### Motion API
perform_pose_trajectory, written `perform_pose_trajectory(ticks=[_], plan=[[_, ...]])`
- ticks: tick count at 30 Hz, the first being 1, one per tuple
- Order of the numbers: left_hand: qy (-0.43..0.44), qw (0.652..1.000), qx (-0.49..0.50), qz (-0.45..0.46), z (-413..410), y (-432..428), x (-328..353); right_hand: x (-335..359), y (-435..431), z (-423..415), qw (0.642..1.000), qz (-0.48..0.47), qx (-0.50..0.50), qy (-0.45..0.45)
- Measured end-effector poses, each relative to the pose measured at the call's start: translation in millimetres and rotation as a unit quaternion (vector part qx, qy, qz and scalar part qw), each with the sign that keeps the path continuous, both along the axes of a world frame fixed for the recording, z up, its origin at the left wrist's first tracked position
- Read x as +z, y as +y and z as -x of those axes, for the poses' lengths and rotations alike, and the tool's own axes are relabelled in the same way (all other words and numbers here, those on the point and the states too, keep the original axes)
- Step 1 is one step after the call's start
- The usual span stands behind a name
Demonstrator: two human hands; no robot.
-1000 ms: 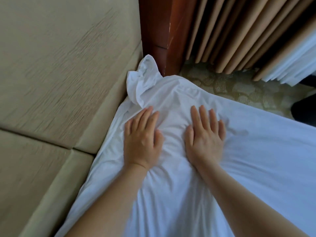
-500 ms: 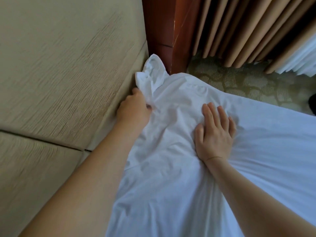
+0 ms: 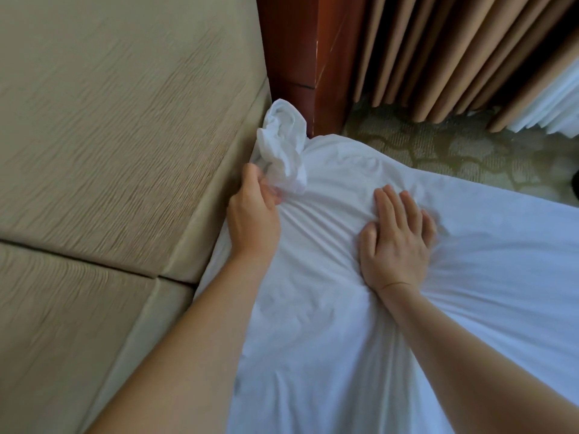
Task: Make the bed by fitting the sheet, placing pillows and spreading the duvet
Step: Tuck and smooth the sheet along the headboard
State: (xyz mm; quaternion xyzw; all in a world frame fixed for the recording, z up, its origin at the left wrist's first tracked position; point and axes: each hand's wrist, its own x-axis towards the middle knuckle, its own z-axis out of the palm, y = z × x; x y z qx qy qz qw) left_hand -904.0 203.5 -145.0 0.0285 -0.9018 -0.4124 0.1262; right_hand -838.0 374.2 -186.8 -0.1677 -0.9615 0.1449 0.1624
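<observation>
No readable text here: no lettering, label, brand mark or number shows on the white sheet (image 3: 344,324) near and right, the beige padded headboard (image 3: 109,136) at left, the wooden post (image 3: 300,42) at the far corner, the curtains (image 3: 438,42) or the patterned carpet (image 3: 454,145) far right.
</observation>
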Motion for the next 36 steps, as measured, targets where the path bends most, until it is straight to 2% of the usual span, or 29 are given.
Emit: perform_pose_trajectory(ticks=[2,5,8,10,14,16,20,22,24,27,30,31,33,36], plan=[[0.002,0.996,-0.06,0.068,-6.1,0.5,-9.0,-1.1,1.1,0.7,1.0,0.0,0.004,0.0],[-0.03,0.969,-0.169,0.177,-21.4,-0.1,-20.0,-0.9,1.6,0.8,1.0,-0.005,0.004,0.01],[-0.066,0.955,-0.15,0.246,-48.1,-5.6,-18.9,1.5,2.2,0.8,1.0,-0.001,0.011,0.01],[-0.055,0.951,-0.143,0.27,-67.2,-9.4,-18.6,4.2,3.1,2.2,1.0,0.004,0.017,0.004],[-0.008,0.951,-0.142,0.273,-74.8,-13.9,-31.2,9.2,3.6,3.7,0.999,0.01,0.032,-0.013],[-0.002,0.951,-0.14,0.276,-70.2,-13.2,-33.3,24.5,5.1,21.5,0.993,0.02,0.112,-0.037],[-0.005,0.952,-0.145,0.271,-67.4,-13.3,-39.8,62.9,-14.0,79.2,0.952,0.078,0.28,-0.098],[-0.004,0.952,-0.141,0.273,-66.6,-13.1,-40.7,72.7,-38.2,104.7,0.933,0.043,0.318,-0.163],[0.0,0.951,-0.14,0.275,-65.6,-12.9,-41.9,70.0,-58.1,121.8,0.925,0.006,0.309,-0.222],[-0.004,0.952,-0.143,0.271,-64.6,-14.1,-41.8,65.8,-71.5,154.1,0.931,0.04,0.254,-0.261],[-0.014,0.952,-0.144,0.269,-62.2,-14.9,-41.7,64.3,-79.9,182.8,0.913,0.003,0.286,-0.291],[-0.018,0.952,-0.146,0.267,-61.7,-14.8,-42.2,62.1,-81.7,186.8,0.91,-0.008,0.3,-0.287],[-0.018,0.954,-0.146,0.262,-60.4,-14.5,-42.7,56.4,-80.6,190.0,0.925,0.013,0.293,-0.241],[-0.017,0.957,-0.141,0.252,-59.9,-14.4,-42.9,63.6,-72.0,198.2,0.966,0.141,0.178,-0.122]])
